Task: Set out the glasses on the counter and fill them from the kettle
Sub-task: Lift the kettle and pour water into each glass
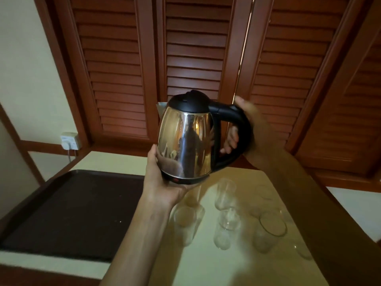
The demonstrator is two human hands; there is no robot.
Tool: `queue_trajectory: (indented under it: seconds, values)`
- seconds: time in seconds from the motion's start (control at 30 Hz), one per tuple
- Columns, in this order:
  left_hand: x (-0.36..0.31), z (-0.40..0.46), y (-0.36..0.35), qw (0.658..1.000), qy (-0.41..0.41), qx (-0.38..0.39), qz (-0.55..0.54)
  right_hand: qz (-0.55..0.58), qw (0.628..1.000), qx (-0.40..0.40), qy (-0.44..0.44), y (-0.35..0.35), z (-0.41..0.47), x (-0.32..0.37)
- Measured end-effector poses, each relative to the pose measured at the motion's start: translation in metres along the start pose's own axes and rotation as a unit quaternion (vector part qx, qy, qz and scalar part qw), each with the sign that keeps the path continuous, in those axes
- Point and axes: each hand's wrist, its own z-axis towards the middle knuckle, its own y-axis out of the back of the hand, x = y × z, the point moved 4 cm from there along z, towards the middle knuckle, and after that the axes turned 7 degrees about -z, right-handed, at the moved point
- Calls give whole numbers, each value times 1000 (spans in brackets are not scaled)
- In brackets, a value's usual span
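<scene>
— Where's your kettle (186,139)?
— Mid-frame, upright, lid down. Your right hand (250,129) curls round its handle; your left hand (165,180) cups its base.
— Glasses (225,215)?
— Lower right, on the counter (206,263), seemingly empty.

One kettle (185,141), six glasses (225,196), one tray (72,211), one wall socket (69,140), two hands (162,182).

No text, label, brand, number or sign can be read anywhere in the head view. The kettle (185,141) shows only reflections on its shiny metal side, and its black lid carries no legible marking. The wall socket (70,140) has a faint mark on its upper face, but it is too small and blurred to make out.
</scene>
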Motion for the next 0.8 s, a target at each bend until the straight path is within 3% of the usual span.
queue_trajectory:
  seconds: [0.17, 0.4, 0.5, 0.6, 0.7, 0.8]
  values:
    - [50, -20, 2, 999, -13, 10, -28, -9, 998, -56, -33, 16, -38, 6]
    - [72, -52, 13, 978, -105, -12, 182, 62, 990, -116, -55, 52, -88, -5]
    - [70, -59, 22, 944, -139, -16, 298, 50, 989, -127, -57, 56, -99, -3]
    - [60, -55, 40, 885, -195, -31, 422, 28, 988, -141, -51, 57, -109, 3]
    - [42, -49, 64, 842, -261, -88, 463, 12, 986, -159, -53, 57, -114, 7]
    - [35, -43, 87, 810, -264, -109, 512, -11, 983, -172, -61, 59, -118, 6]
